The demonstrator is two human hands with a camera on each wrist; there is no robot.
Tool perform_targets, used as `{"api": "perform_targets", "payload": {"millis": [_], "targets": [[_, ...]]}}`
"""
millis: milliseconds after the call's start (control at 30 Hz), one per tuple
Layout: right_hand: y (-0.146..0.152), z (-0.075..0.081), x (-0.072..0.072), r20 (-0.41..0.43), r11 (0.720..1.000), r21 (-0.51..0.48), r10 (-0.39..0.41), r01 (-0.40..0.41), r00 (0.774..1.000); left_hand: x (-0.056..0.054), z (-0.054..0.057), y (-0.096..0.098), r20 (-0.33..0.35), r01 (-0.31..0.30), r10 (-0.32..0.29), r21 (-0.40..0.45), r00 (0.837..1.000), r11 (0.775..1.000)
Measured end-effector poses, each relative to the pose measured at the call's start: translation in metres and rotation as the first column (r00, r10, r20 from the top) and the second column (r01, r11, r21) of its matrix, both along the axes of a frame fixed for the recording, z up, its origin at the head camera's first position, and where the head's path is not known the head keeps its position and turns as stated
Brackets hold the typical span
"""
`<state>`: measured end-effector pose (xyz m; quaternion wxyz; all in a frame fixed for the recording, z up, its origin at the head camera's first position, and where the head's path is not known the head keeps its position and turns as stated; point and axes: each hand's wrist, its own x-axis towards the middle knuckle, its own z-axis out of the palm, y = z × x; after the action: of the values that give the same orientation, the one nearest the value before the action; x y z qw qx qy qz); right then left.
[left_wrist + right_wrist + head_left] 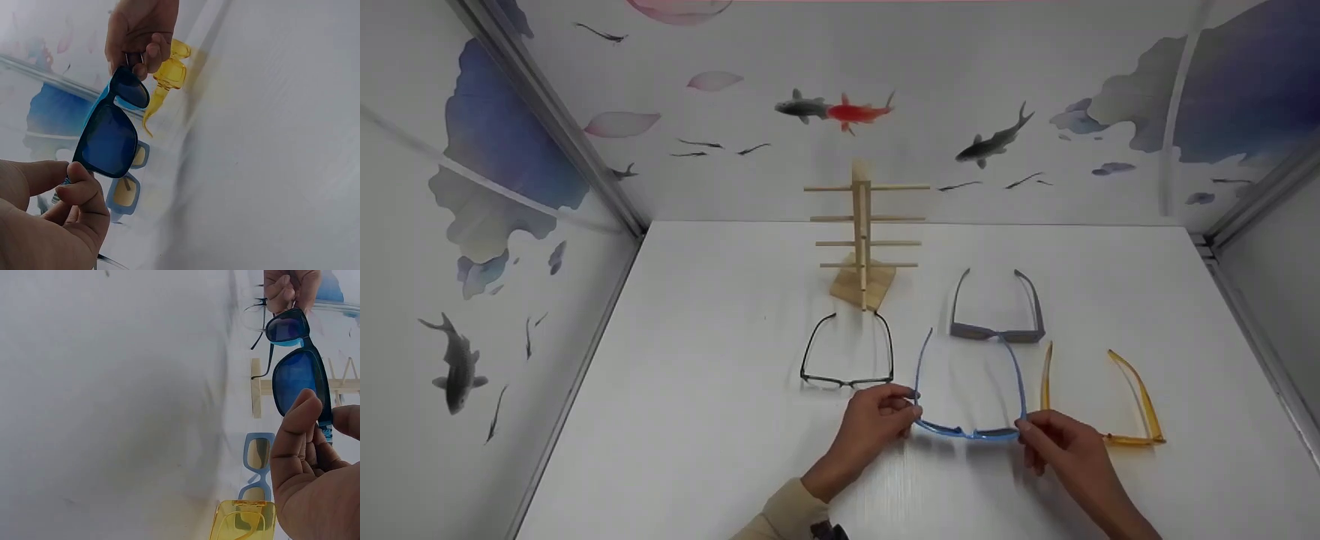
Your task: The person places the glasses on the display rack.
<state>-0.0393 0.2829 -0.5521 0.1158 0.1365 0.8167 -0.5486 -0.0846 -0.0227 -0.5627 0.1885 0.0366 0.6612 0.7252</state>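
Observation:
Blue-framed sunglasses (969, 433) with dark lenses are held above the white table, their temples unfolded and pointing away from me. My left hand (874, 424) pinches them at the left hinge. At the opposite hinge my right hand (1069, 450) pinches the frame between thumb and fingers. Both wrist views show the dark blue lenses (109, 140) between the two hands. Yellow glasses (1136, 440) lie just beyond my right hand, which partly hides them. Black-rimmed clear glasses (847, 382) rest on the table ahead of my left hand.
A wooden rack (861, 225) with several crosswise rods stands at the back middle of the table (697, 360). Grey-blue sunglasses (997, 334) lie right of it, beyond the held pair. Panels painted with fish (997, 142) enclose the back and sides.

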Motion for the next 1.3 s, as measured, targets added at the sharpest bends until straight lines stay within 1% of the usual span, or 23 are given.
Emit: {"api": "perform_targets", "payload": {"millis": [133,200,300,433,567,667,800,1000,1100,1300], "targets": [[-0.003,0.004,-0.003,-0.031,1.000,0.017,0.012,-0.012,0.999,0.000,0.004,-0.003,-0.006,-0.009,0.009,-0.006,1.000,1.000],[-0.004,0.005,-0.005,-0.041,1.000,0.013,0.018,-0.017,0.999,-0.001,0.005,-0.005,-0.025,-0.014,0.014,-0.017,1.000,1.000],[-0.006,0.007,-0.007,-0.038,1.000,0.000,0.022,-0.022,0.999,-0.002,0.006,-0.009,-0.062,-0.026,0.024,-0.024,0.998,0.999],[-0.010,0.008,-0.011,-0.019,0.999,-0.028,0.025,-0.025,1.000,-0.003,0.008,-0.013,-0.104,-0.051,0.050,-0.010,0.993,0.999],[-0.014,0.009,-0.014,-0.012,0.998,-0.051,0.029,-0.029,1.000,-0.004,0.011,-0.017,-0.107,-0.068,0.066,-0.010,0.992,0.998],[-0.016,0.010,-0.015,-0.015,0.996,-0.072,0.043,-0.044,0.999,-0.004,0.014,-0.021,-0.105,-0.071,0.068,-0.029,0.992,0.997],[-0.017,0.012,-0.016,-0.029,0.992,-0.104,0.073,-0.075,0.997,-0.005,0.016,-0.026,-0.100,-0.054,0.049,-0.048,0.994,0.997],[-0.019,0.014,-0.015,-0.077,0.987,-0.121,0.101,-0.110,0.992,-0.007,0.019,-0.033,-0.069,-0.001,0.000,-0.010,0.998,1.000],[-0.020,0.016,-0.016,-0.095,0.983,-0.127,0.122,-0.134,0.988,-0.007,0.020,-0.037,-0.075,0.009,-0.011,-0.018,0.997,1.000],[-0.024,0.017,-0.020,-0.120,0.972,-0.144,0.168,-0.185,0.978,-0.007,0.022,-0.044,-0.095,0.011,-0.014,-0.031,0.995,0.999]]}}
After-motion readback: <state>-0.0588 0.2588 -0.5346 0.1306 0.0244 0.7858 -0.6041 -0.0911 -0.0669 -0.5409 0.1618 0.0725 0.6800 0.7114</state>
